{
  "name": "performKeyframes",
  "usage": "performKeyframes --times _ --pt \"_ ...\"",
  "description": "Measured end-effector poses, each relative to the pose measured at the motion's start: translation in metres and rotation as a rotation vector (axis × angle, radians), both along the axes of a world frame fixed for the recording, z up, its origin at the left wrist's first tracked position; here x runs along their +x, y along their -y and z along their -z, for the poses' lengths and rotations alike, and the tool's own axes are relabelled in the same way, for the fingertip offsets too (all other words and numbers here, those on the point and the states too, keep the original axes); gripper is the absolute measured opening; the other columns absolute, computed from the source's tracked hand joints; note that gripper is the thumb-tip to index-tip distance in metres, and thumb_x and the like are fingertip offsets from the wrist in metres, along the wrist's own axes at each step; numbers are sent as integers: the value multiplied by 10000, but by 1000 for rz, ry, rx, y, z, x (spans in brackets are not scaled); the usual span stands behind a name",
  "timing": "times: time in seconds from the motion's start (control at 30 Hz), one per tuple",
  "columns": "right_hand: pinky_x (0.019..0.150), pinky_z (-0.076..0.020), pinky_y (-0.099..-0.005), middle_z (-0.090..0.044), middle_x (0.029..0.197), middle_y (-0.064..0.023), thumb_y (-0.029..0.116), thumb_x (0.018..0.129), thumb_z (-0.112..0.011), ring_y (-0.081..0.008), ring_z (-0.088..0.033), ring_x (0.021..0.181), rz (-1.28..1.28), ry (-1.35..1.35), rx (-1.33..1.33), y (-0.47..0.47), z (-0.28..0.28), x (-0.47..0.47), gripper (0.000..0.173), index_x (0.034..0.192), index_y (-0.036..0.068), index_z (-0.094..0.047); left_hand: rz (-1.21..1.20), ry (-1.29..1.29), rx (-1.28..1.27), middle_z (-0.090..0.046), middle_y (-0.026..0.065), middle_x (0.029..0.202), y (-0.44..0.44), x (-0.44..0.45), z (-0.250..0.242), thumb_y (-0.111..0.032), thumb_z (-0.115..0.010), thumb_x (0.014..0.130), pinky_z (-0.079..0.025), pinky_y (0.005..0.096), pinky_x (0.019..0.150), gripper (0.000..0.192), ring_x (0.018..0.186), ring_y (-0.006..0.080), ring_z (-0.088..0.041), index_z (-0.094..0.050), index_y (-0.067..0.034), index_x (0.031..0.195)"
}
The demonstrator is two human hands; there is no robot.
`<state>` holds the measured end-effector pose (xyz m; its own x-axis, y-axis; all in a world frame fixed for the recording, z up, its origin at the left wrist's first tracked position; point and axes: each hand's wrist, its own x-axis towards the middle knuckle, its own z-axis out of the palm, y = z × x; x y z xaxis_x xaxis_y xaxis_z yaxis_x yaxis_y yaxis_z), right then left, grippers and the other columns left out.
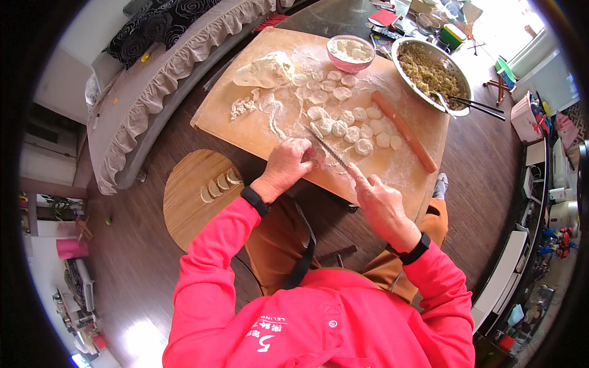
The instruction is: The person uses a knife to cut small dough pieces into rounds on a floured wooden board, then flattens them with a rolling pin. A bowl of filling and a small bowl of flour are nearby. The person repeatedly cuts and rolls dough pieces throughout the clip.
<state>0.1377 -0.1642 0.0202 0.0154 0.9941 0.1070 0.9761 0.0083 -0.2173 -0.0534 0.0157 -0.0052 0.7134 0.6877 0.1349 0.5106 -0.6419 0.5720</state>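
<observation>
My right hand (382, 204) grips a knife (333, 152), its index finger stretched along the spine. The blade points away to the left, just above or on the floured wooden board (221, 110). My left hand (287, 161) is beside the blade at the board's near edge, fingers curled. Its fingertips are blurred, so whether they hold dough is unclear. Several small floured dough pieces (339, 128) lie just beyond the knife tip, with flattened dough rounds (318, 96) behind them. Left of these are a large dough lump (267, 71) and dough scraps (242, 107).
A wooden rolling pin (405, 132) lies along the board's right side. At the back stand a flour bowl (351, 54) and a metal basin of filling (431, 76) with chopsticks (481, 106). Several dumplings (222, 182) rest on a round wooden board (188, 179) lower left. A couch (138, 119) borders the left.
</observation>
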Motion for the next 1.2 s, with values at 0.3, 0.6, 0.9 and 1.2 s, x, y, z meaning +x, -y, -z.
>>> performKeyframes --times 0.3,0.6,0.9,1.2 --pt "552 -518 -407 -589 890 -124 126 920 -593 -308 -646 662 6 -169 104 20 -30 19 557 1458 170 -452 2 104 175 -652 128 984 -40 11 0 -189 -695 810 -526 386 773 225 872 292 -650 -678 -57 991" --pt "576 -512 -431 -597 870 -141 114 917 -599 -343 -632 681 42 -268 152 35 -25 34 533 1435 162 -480 35 -192 115 -677 148 963 -48 35 -9 -240 -776 746 -527 439 819 247 938 341 -659 -696 -73 909" --pt "583 -509 -426 -598 856 -139 109 922 -596 -338 -633 689 32 -320 164 36 -25 34 513 1422 147 -492 -132 -79 141 -674 155 798 -64 26 -6 -170 -701 780 -532 425 717 153 770 341 -670 -645 -42 844" --pt "576 -524 -404 -592 834 -122 127 908 -623 -330 -639 674 -47 -276 82 38 -27 20 495 1391 143 -516 -411 21 348 -671 150 890 -128 -39 -5 -110 -621 846 -528 434 747 135 842 332 -665 -710 -92 944"
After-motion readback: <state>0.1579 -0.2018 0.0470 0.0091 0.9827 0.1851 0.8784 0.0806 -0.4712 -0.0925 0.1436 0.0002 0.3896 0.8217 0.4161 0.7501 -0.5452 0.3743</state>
